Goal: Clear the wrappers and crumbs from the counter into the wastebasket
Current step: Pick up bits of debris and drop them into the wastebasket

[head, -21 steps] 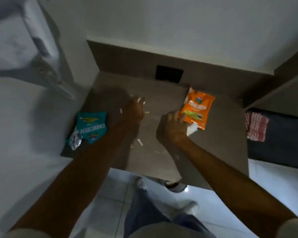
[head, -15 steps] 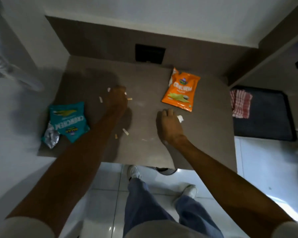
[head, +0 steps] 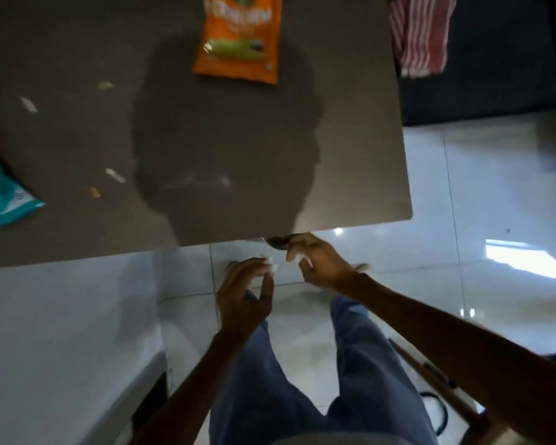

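Note:
My left hand (head: 244, 293) is below the counter's front edge, over the floor, with its fingertips pinched on small white crumbs (head: 272, 265). My right hand (head: 321, 264) is beside it with curled fingers and a pale scrap between them. It is right over the dark wastebasket rim (head: 278, 243), which peeks out from under the counter. On the brown counter (head: 350, 155) lie an orange wrapper (head: 238, 36) at the back and a teal wrapper (head: 0, 194) at the left edge. Several crumbs (head: 115, 175) are scattered between them.
A red-striped cloth (head: 421, 33) lies on a dark surface to the right of the counter. My legs in blue jeans (head: 302, 380) stand on glossy white tiles. A wooden stick (head: 430, 377) and a black loop lie on the floor at the lower right.
Both hands have left the countertop and come back below its front edge, over the wastebasket. The view has tipped downward, so the wall is no longer in view.

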